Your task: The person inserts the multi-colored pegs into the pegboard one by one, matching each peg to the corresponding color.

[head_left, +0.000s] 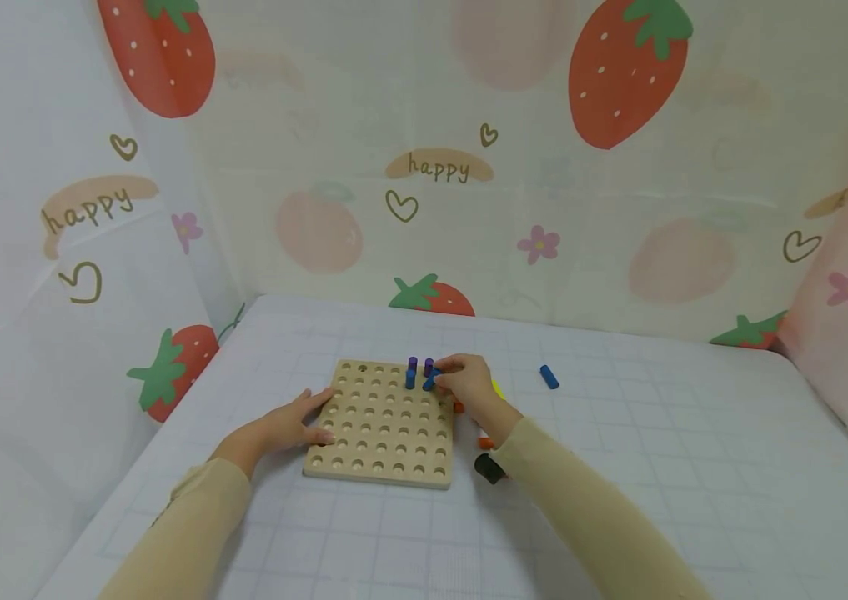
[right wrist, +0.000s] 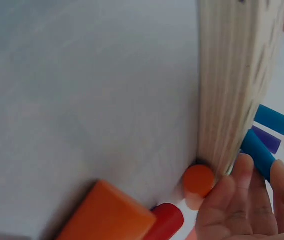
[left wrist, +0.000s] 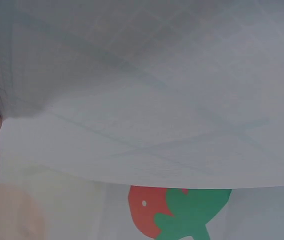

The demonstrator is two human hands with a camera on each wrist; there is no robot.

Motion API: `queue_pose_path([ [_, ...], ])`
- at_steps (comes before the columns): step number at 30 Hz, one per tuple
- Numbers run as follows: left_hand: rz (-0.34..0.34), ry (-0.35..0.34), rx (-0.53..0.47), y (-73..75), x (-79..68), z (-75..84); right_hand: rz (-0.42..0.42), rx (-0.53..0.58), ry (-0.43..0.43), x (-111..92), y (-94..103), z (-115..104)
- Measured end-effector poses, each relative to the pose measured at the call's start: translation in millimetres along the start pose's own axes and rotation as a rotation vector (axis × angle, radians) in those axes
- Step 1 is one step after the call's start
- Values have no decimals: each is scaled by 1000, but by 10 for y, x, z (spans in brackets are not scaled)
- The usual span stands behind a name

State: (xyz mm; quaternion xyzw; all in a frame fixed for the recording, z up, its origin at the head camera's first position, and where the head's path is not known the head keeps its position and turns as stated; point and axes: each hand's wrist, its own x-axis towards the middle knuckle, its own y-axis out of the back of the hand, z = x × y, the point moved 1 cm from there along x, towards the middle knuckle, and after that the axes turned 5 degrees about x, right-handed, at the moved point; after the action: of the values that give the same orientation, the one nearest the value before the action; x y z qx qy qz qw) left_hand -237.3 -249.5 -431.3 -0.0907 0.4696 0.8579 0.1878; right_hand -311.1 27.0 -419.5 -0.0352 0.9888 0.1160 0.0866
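A square wooden pegboard [head_left: 382,425] with rows of round holes lies on the table. Two purple pegs [head_left: 412,364] and a blue peg [head_left: 410,380] stand upright near its far right corner. My right hand [head_left: 471,387] pinches another blue peg [right wrist: 259,154] between thumb and fingers, tilted, its lower end at the board; whether it sits in a hole I cannot tell. On the board's left edge rests my left hand [head_left: 290,422], fingers spread and thumb over the surface. Only a sliver of that hand shows in the left wrist view.
A loose blue peg [head_left: 549,377] lies to the right. Beside the board's right edge are orange pegs [right wrist: 107,215], a red peg [right wrist: 165,220], a yellow piece [head_left: 498,390] and a dark cylinder [head_left: 489,468]. A strawberry-print curtain [head_left: 439,225] hangs behind the table.
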Motion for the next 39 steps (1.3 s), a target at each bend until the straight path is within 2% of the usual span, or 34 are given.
queue_pose_path([
  [10, -2, -3, -7, 2, -19, 22, -29, 13, -51, -11, -18, -9],
  [18, 0, 1, -12, -29, 6, -8, -41, 32, -41, -63, 45, -17],
  [25, 1, 5, -10, -1, -4, -4, -28, -8, -58, -56, 256, -74],
  [39, -1, -14, 1, 1, -9, 18, 9, -38, -32, -41, 860, -68],
])
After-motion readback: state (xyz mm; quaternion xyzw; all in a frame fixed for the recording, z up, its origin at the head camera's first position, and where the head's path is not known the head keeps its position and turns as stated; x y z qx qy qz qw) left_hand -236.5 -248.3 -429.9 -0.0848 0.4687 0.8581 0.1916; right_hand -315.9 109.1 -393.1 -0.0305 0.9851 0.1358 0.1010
